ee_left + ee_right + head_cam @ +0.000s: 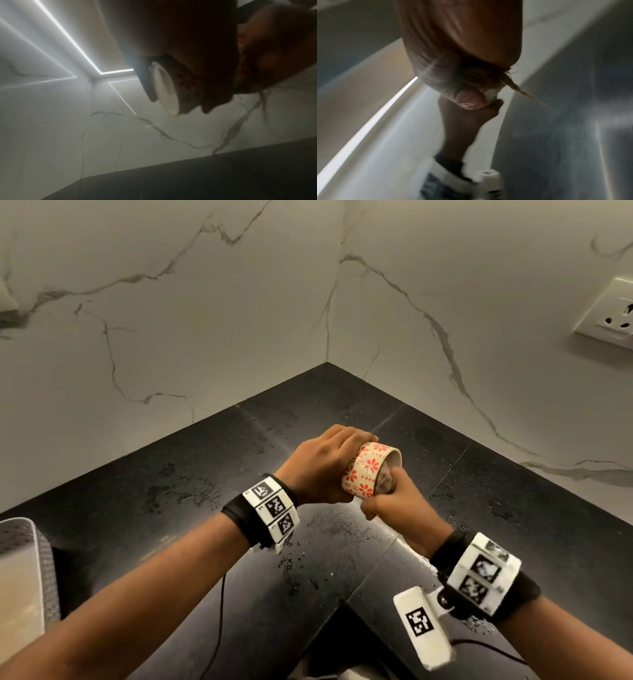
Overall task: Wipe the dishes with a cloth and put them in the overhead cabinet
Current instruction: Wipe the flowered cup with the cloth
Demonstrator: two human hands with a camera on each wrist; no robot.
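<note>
Above the counter (191,474), the left hand (318,470) wraps its fingers round a tipped cup (366,470). The right hand (394,505) pinches a cloth (383,482) stuffed inside the cup.

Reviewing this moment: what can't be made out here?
- Cloth: mostly inside the cup, covered by the right hand; blurred in the right wrist view.
- Left hand grip: fingers behind the cup; dark in the left wrist view.
- Overhead cabinet: out of every view.
- Object at lower left: cut off.

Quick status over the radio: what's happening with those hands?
Left hand grips red-flowered ceramic cup. Right hand pushes grey cloth inside it. Nothing obstructing.
</note>
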